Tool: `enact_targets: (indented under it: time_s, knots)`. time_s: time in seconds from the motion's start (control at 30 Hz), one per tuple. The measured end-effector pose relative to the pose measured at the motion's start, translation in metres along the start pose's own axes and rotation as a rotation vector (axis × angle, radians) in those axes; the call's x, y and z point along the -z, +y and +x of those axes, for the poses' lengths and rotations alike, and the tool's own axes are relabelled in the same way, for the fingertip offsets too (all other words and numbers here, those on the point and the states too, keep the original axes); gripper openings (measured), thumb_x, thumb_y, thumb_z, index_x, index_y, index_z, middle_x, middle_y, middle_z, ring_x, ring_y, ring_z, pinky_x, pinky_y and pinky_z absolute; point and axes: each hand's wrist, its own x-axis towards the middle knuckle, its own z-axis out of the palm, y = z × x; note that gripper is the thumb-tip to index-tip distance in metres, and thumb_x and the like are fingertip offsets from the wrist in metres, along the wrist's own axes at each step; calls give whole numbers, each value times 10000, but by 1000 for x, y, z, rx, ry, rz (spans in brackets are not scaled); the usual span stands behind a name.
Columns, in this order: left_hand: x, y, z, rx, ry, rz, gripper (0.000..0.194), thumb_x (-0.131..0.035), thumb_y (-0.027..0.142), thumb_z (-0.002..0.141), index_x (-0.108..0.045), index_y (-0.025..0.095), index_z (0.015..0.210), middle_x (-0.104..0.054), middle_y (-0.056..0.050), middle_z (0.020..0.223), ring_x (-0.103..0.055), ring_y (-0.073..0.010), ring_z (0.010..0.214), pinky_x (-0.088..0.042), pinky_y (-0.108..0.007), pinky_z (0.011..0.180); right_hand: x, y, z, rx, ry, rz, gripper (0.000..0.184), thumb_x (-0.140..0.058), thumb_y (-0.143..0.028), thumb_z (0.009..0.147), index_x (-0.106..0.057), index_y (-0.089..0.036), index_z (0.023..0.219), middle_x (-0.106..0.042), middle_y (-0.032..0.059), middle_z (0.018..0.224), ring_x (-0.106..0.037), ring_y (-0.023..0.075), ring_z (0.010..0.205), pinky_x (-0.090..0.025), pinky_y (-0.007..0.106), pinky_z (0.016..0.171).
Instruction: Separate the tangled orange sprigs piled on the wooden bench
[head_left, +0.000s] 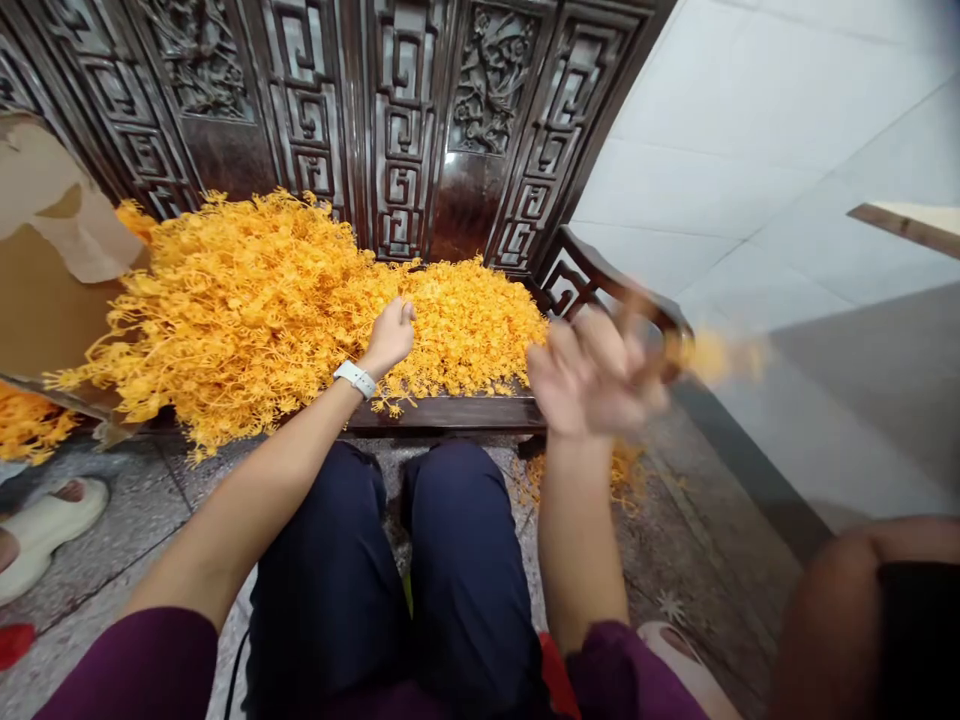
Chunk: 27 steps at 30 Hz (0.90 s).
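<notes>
A big heap of orange plastic sprigs [247, 300] lies on the seat of a dark carved wooden bench [450, 412] in front of me. My left hand [390, 335], with a white wristband, rests closed on the heap near its middle and looks pinched on sprigs there. My right hand [592, 375] is raised over the bench's right end and is smeared by motion. An orange blur [712, 355], perhaps a sprig, streaks just right of it. Whether the fingers hold it does not show.
The bench's carved back [405, 120] rises behind the heap. A cardboard box [45, 270] stands at the left. More sprigs [622, 475] lie on the stone floor. Another person's slippered foot [45, 525] is at far left, and a person's limb [862, 610] at lower right.
</notes>
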Motion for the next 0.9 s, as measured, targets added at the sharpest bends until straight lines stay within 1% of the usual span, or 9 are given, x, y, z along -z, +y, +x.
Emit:
enact_targets:
  time_s: [0.07, 0.13, 0.23, 0.37, 0.43, 0.53, 0.63, 0.73, 0.9]
  knots:
    - [0, 3, -3, -16, -4, 31, 305, -560, 156, 1017, -566, 205, 716, -504, -39, 681, -422, -200, 635, -270, -294, 607, 5, 17, 22, -145, 286, 198, 287, -581, -550, 908, -680, -284, 866, -564, 30, 691, -424, 174, 584, -406, 333, 558]
    - [2, 4, -5, -26, -2, 33, 304, -584, 146, 997, -571, 206, 700, -518, -44, 668, -436, -209, 632, -270, -296, 607, -5, 26, 29, -290, 511, 498, 170, -615, -406, 869, -662, -243, 854, -494, 2, 673, -364, 141, 575, -384, 290, 555]
    - [5, 7, -8, -91, -22, 62, 262, -623, 162, 978, -585, 210, 724, -545, -46, 673, -460, -214, 626, -283, -303, 612, -29, 30, 17, -417, 629, 771, 98, -649, -299, 833, -664, -222, 892, -401, -37, 657, -340, 113, 566, -362, 245, 539]
    - [4, 21, -16, -253, -96, 246, 177, -514, 215, 1045, -598, 211, 890, -598, -45, 713, -506, -210, 608, -337, -324, 627, -43, 34, 4, -422, 749, 649, 136, -718, -289, 840, -699, -217, 954, -512, -26, 725, -443, 88, 596, -389, 222, 541]
    - [1, 32, -21, -324, -147, 361, 139, -466, 173, 1047, -597, 198, 1011, -683, -72, 832, -593, -215, 685, -382, -327, 653, -42, 39, 7, -377, 774, 457, 200, -747, -359, 872, -712, -230, 1021, -609, -4, 822, -513, 89, 643, -426, 226, 567]
    - [-3, 47, -28, -418, -214, 522, 223, -429, 97, 1018, -576, 170, 1169, -749, -115, 1034, -683, -232, 836, -438, -328, 691, -42, 49, 15, -349, 674, 249, 311, -786, -447, 874, -702, -248, 1097, -682, 16, 883, -596, 108, 695, -478, 247, 608]
    - [-6, 53, -32, -462, -232, 626, 270, -411, 79, 1004, -571, 143, 1212, -760, -138, 1052, -699, -249, 831, -456, -342, 686, -48, 56, 18, -299, 604, 231, 277, -798, -427, 876, -695, -243, 1055, -685, 1, 812, -637, 121, 704, -510, 263, 645]
    - [-5, 54, -32, -468, -228, 686, 305, -416, 44, 973, -582, 135, 1212, -761, -144, 1050, -708, -254, 849, -470, -343, 701, -57, 57, 14, -213, 658, 184, 193, -781, -388, 900, -684, -230, 954, -643, -32, 698, -614, 111, 629, -499, 259, 619]
    - [-4, 55, -32, -502, -255, 760, 352, -428, 2, 924, -610, 140, 1192, -765, -124, 1071, -708, -254, 873, -458, -338, 698, -71, 44, -3, -104, 614, -119, 151, -711, -376, 969, -705, -225, 955, -678, -4, 759, -622, 132, 655, -489, 291, 623]
